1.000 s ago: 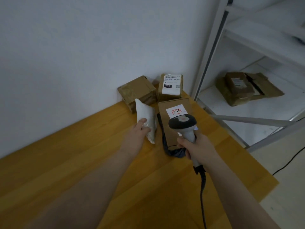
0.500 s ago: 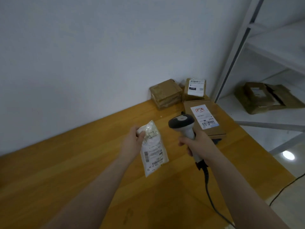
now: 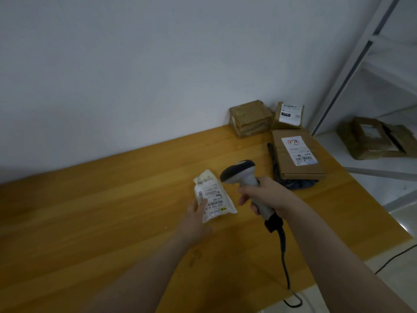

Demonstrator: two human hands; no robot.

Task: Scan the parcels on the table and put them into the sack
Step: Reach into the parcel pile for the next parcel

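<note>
A pale, bare wall meets a honey-coloured wooden worktop that runs from the near edge back to the corner; the light is dim. Off to the right of the right hand, a light tiled floor shows past the worktop's edge.

The left hand pinches a white plastic parcel pouch by its near corner, thumb laid on the printed face, so the barcode label faces up. Whether the pouch rests on the wood or hangs just over it cannot be told. Just to its right, the right hand has its fingers curled round the grip of a grey handheld barcode scanner, whose dark head leans toward the pouch. A black cable trails from the grip back past the wrist and off the near edge.

Beyond the right hand lies a flat cardboard parcel with a white label, on top of some dark bluish fabric. Farther back, against the wall, sit a taped brown box and a labelled carton side by side. Right of those stands a white metal shelf rack carrying more brown parcels.
</note>
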